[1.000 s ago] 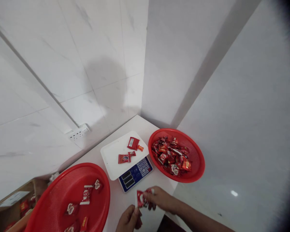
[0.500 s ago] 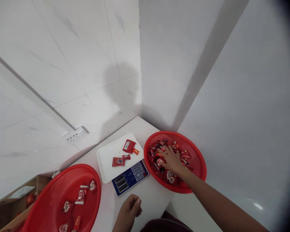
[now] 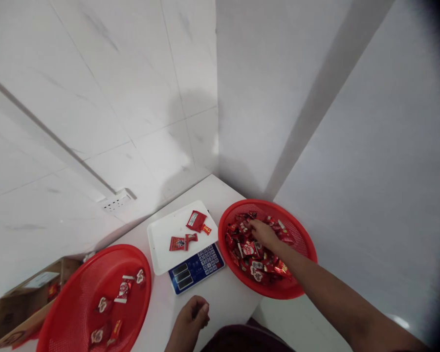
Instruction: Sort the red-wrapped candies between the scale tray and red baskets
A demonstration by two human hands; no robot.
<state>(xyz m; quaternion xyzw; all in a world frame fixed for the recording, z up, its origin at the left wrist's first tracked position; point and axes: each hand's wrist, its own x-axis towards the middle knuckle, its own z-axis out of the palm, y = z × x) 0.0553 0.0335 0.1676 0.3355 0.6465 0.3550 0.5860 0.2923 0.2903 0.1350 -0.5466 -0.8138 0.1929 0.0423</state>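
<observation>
My right hand reaches into the right red plastic basket, fingers drawn together among wrapped candies. Whatever lies between those fingertips is hidden. Curled above the white table edge, my left hand is closed and shows nothing in it. It is nearest to the blue keypad of a digital scale. On the scale's white tray rest a dark red packet, a small orange-red candy, a red packet with black lettering and a small red wrapper.
A second red basket at left holds several wrapped candies. Behind it sits an open cardboard box with red packets. White walls meet at the table's back corner; a socket strip is on the left wall.
My right hand has gone from spread fingers over the candies to fingers drawn together, and the candies beneath have shifted. My left hand stays closed in nearly the same place.
</observation>
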